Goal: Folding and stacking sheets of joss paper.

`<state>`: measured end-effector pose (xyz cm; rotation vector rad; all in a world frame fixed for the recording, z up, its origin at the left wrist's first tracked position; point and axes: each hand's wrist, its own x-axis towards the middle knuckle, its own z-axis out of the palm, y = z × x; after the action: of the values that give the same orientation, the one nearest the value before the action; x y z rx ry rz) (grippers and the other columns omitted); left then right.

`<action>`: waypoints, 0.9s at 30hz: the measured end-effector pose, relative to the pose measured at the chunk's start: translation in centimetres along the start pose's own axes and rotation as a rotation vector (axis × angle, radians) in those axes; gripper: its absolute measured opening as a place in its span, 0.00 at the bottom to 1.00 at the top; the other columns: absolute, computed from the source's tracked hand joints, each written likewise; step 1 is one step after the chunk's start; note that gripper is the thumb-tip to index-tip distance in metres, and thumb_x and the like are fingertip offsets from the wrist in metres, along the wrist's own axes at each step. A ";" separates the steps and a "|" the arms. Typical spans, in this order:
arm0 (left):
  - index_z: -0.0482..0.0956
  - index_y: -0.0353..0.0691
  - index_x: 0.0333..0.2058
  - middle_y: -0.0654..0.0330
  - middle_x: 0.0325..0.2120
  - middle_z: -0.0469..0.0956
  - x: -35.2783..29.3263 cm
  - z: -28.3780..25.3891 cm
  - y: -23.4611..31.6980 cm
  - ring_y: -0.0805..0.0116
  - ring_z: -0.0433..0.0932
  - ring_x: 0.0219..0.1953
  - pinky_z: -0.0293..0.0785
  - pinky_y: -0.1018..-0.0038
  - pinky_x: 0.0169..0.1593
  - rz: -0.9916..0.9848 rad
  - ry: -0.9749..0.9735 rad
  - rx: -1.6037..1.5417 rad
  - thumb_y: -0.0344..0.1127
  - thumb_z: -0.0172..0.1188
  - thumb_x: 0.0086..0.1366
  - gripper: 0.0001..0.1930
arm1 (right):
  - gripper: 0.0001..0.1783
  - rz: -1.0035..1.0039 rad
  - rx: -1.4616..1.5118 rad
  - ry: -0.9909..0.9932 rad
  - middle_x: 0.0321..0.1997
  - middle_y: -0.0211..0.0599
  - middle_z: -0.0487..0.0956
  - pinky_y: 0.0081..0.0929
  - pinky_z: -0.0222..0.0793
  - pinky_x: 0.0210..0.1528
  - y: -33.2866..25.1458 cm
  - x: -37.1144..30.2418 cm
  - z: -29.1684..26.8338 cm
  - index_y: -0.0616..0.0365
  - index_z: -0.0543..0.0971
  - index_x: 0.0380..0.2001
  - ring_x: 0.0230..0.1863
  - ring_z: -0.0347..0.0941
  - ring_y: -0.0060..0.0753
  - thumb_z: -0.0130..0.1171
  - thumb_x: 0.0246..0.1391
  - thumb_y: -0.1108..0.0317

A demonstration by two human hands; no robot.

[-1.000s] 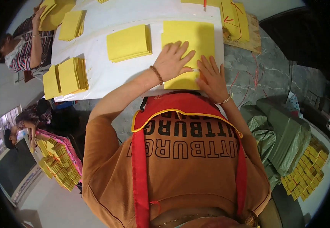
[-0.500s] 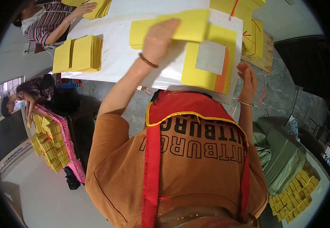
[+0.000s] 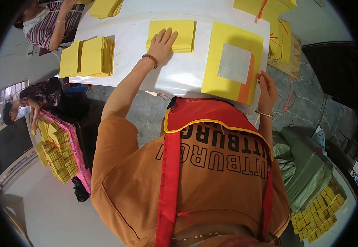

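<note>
My left hand (image 3: 161, 43) lies flat with fingers spread on a small, neat stack of folded yellow paper (image 3: 183, 36) on the white table. To its right is a larger pile of yellow paper sheets (image 3: 216, 37). A grey rectangular plate (image 3: 234, 64) rests on that pile, beside an orange strip (image 3: 245, 90). My right hand (image 3: 267, 88) is at the pile's right edge, its fingers curled and their tips pinched at the edge of the yellow paper. How much paper they grip is hard to see.
More folded yellow stacks (image 3: 96, 57) stand at the table's left. Bundles tied with red string (image 3: 280, 41) are at the far right. One co-worker in stripes (image 3: 59, 24) is at the far left; another (image 3: 39, 99) leans over yellow bundles (image 3: 57, 148). Green sheeting (image 3: 302, 173) covers something at right.
My left hand has set the folded yellow paper down on the small stack and now lies flat on it. My right hand's fingers have closed in at the sheet pile's edge.
</note>
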<state>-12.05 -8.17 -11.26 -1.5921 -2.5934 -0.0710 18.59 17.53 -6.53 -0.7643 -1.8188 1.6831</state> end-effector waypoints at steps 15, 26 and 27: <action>0.49 0.47 0.62 0.50 0.62 0.49 0.7 -2.3 0.0 0.49 0.49 0.63 0.48 0.55 0.62 -0.009 -0.172 -0.067 0.40 0.59 0.51 0.41 | 0.12 -0.454 -0.576 -0.088 0.42 0.35 0.77 0.33 0.62 0.53 -0.4 1.0 0.0 0.56 0.78 0.37 0.49 0.68 0.39 0.60 0.46 0.69; 0.67 0.44 0.53 0.51 0.53 0.65 2.1 -10.1 15.8 0.53 0.65 0.50 0.62 0.61 0.51 0.406 0.108 -0.490 0.36 0.63 0.48 0.31 | 0.11 -0.278 -0.347 -0.129 0.43 0.36 0.77 0.26 0.65 0.50 0.9 1.0 0.0 0.59 0.78 0.35 0.47 0.71 0.34 0.61 0.45 0.70; 0.69 0.43 0.52 0.53 0.51 0.66 1.8 -10.4 17.1 0.54 0.67 0.47 0.63 0.62 0.49 0.479 0.050 -0.469 0.38 0.64 0.48 0.30 | 0.11 -0.273 -0.353 -0.118 0.43 0.36 0.77 0.26 0.65 0.50 0.8 1.0 0.0 0.59 0.78 0.35 0.47 0.71 0.34 0.61 0.45 0.70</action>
<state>3.02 0.23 -0.91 -2.2806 -2.1847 -0.7106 17.90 18.29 -7.30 -0.5303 -2.2247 1.2745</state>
